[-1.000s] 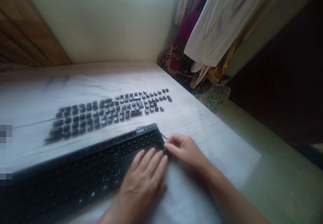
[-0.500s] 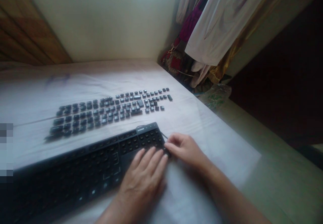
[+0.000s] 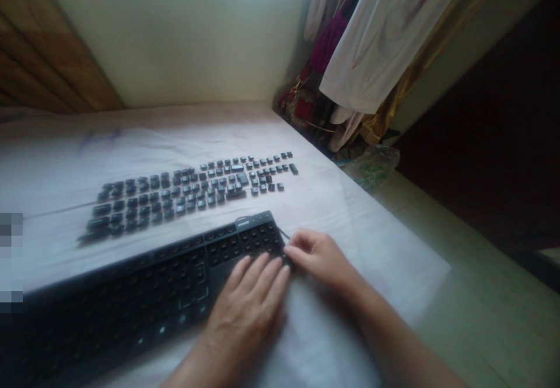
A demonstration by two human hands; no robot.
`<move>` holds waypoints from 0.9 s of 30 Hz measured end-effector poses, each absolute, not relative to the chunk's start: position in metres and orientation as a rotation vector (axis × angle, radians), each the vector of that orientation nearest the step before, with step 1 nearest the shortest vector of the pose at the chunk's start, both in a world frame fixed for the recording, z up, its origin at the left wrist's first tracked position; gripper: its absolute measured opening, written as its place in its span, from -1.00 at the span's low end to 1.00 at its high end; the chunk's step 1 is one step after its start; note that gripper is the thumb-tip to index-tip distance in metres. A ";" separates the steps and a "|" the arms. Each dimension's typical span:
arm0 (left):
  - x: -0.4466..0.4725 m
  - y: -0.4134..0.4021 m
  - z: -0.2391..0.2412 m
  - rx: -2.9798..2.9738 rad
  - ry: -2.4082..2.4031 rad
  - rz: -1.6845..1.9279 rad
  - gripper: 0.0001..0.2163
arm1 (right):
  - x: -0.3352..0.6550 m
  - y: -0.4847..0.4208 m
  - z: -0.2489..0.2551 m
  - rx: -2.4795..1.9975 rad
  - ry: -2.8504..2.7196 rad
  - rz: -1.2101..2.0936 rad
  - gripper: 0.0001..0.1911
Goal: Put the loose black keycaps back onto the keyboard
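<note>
A black keyboard lies on a pale cloth with its keycaps off, so its bare key sockets show. My left hand rests flat across the lower right part of the keyboard, fingers stretched out. At the keyboard's right edge is my right hand, its thumb and fingertips pinched together. Whatever sits in that pinch is hidden. Behind the keyboard, many loose black keycaps lie in rows that follow a keyboard layout.
The cloth-covered surface ends at a slanting edge on the right, with tiled floor below. Clothes hang past the far right corner, over a clear plastic bag. A wall stands behind.
Almost nothing differs. Both hands keep their places on the keyboard, and the view has shifted very slightly.
</note>
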State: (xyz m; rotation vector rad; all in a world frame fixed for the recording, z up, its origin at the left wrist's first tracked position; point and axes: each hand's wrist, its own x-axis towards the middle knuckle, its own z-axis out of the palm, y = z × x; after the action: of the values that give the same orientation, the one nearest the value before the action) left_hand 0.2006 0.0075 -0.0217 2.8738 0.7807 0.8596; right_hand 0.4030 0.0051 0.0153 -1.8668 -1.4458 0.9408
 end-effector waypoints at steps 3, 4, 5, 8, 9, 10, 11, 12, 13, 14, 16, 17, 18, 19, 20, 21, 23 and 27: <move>0.201 0.008 -0.022 2.870 0.783 0.873 -0.66 | 0.403 0.006 0.016 -1.872 -1.434 0.936 -0.86; 0.201 0.007 -0.022 2.866 0.783 0.879 -0.66 | 0.403 0.006 0.016 -1.876 -1.433 0.939 -0.86; 0.201 0.007 -0.022 2.860 0.782 0.880 -0.66 | 0.402 0.006 0.016 -1.880 -1.433 0.941 -0.86; 0.201 0.008 -0.023 2.850 0.781 0.875 -0.67 | 0.402 0.006 0.017 -1.880 -1.435 0.944 -0.86; 0.201 0.008 -0.023 2.848 0.782 0.875 -0.67 | 0.402 0.006 0.017 -1.876 -1.433 0.944 -0.86; 0.201 0.008 -0.023 2.847 0.782 0.878 -0.67 | 0.402 0.006 0.016 -1.871 -1.432 0.945 -0.85; 0.201 0.008 -0.022 2.847 0.782 0.887 -0.67 | 0.402 0.005 0.016 -1.865 -1.433 0.946 -0.85; 0.202 0.008 -0.022 2.846 0.782 0.897 -0.67 | 0.402 0.005 0.016 -1.863 -1.432 0.945 -0.85; 0.202 0.008 -0.022 2.847 0.782 0.905 -0.67 | 0.402 0.005 0.016 -1.862 -1.431 0.942 -0.85; 0.202 0.008 -0.021 2.848 0.782 0.911 -0.67 | 0.402 0.006 0.015 -1.863 -1.431 0.941 -0.85; 0.202 0.008 -0.021 2.851 0.783 0.908 -0.67 | 0.403 0.007 0.015 -1.863 -1.425 0.950 -0.86; 0.202 0.008 -0.021 2.850 0.785 0.902 -0.67 | 0.403 0.008 0.016 -1.862 -1.415 0.962 -0.86; 0.202 0.008 -0.022 2.849 0.785 0.893 -0.67 | 0.403 0.008 0.016 -1.860 -1.401 0.982 -0.86; 0.201 0.007 -0.022 2.847 0.785 0.888 -0.67 | 0.404 0.010 0.016 -1.857 -1.384 1.008 -0.86; 0.201 0.007 -0.022 2.844 0.784 0.888 -0.67 | 0.405 0.011 0.016 -1.854 -1.365 1.037 -0.85; 0.201 0.007 -0.023 2.841 0.784 0.887 -0.67 | 0.405 0.012 0.017 -1.852 -1.344 1.067 -0.85; 0.201 0.006 -0.022 2.837 0.787 0.887 -0.67 | 0.407 0.015 0.018 -1.846 -1.309 1.125 -0.85; 0.201 0.006 -0.021 2.840 0.799 0.875 -0.67 | 0.408 0.017 0.018 -1.829 -1.282 1.197 -0.83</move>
State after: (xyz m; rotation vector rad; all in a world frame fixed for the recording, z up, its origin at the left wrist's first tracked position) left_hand 0.2013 0.0058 -0.0212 2.8401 0.7986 0.8752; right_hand 0.4084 0.0174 0.0181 -1.8292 -1.2820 1.1968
